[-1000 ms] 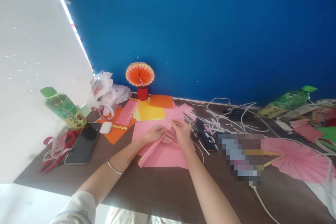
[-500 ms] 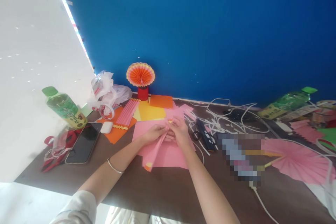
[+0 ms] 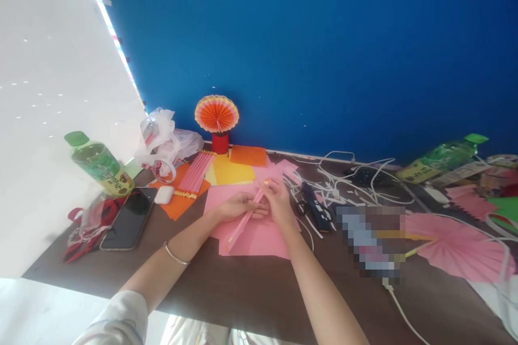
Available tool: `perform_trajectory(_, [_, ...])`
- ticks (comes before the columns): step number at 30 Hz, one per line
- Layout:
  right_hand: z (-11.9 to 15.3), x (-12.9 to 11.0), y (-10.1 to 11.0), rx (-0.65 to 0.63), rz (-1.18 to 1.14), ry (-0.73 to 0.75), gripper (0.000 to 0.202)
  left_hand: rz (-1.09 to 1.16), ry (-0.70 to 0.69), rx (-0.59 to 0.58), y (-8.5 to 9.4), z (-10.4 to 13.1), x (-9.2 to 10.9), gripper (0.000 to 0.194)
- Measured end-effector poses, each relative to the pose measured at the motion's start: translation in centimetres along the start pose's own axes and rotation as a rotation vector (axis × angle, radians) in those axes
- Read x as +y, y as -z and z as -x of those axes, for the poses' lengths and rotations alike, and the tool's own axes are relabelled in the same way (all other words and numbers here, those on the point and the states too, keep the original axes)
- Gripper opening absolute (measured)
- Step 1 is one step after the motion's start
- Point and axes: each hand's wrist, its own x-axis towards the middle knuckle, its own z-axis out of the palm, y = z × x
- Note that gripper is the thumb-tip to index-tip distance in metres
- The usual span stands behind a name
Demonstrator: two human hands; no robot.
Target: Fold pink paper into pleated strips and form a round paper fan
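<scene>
A narrow folded strip of pink paper (image 3: 242,229) with yellow-orange ends slants up between my hands, above pink sheets (image 3: 271,240) lying on the table. My right hand (image 3: 278,199) pinches its upper end between thumb and fingers. Around the middle of the strip, my left hand (image 3: 239,206) has its thumb on the near side and its fingers reaching behind, partly hidden by the paper. A pleated pink paper piece (image 3: 197,173) with yellow edges rests on orange paper (image 3: 174,207) to the left. Behind stands an orange pleated paper fan (image 3: 217,114) on a red cylinder (image 3: 220,144).
On the left are a phone (image 3: 128,220), a white earphone case (image 3: 164,195), a tape roll (image 3: 164,171), a plastic bag (image 3: 162,129) and a green-capped bottle (image 3: 99,164). Rightward lie scissors (image 3: 318,210), tangled white cables (image 3: 334,188), another bottle (image 3: 443,159) and a pink fan (image 3: 465,245).
The folded strip has turned in my hands, so its lower end looks narrower and sits slightly higher. The fingers of my left hand have shifted along it.
</scene>
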Motion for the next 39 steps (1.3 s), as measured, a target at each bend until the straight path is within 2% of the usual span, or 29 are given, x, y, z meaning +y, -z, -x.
perform_trajectory(3, [0.2,-0.2,0.0,-0.056,-0.020,-0.048,0.048,-0.002,-0.012,-0.004,-0.1,0.1,0.2,0.036])
perform_trajectory(9, [0.1,0.3,0.4,0.019,0.065,0.066,0.049,-0.026,-0.002,-0.038,-0.2,0.1,0.1,0.040])
perform_trajectory(16, [1.0,-0.8,-0.4,0.001,0.114,0.081,0.039,-0.040,-0.069,0.085,0.2,-0.3,-0.5,0.038])
perform_trajectory(21, [1.1,-0.8,-0.5,0.028,0.121,0.103,0.037,-0.243,-0.111,0.162,0.6,-0.2,-0.5,0.033])
perform_trajectory(27, [0.8,-0.4,-0.4,0.127,0.185,0.218,0.031,-0.426,-0.167,0.349,-0.7,-0.4,-0.3,0.028])
perform_trajectory(32, [0.7,-0.2,-0.3,0.043,0.246,0.115,0.036,-0.801,-0.306,0.470,-0.7,-0.4,0.0,0.021])
perform_trajectory(39, [0.8,0.2,-0.3,0.000,0.272,0.053,0.037,-1.094,-0.352,0.483,-0.3,-0.2,-0.1,0.027])
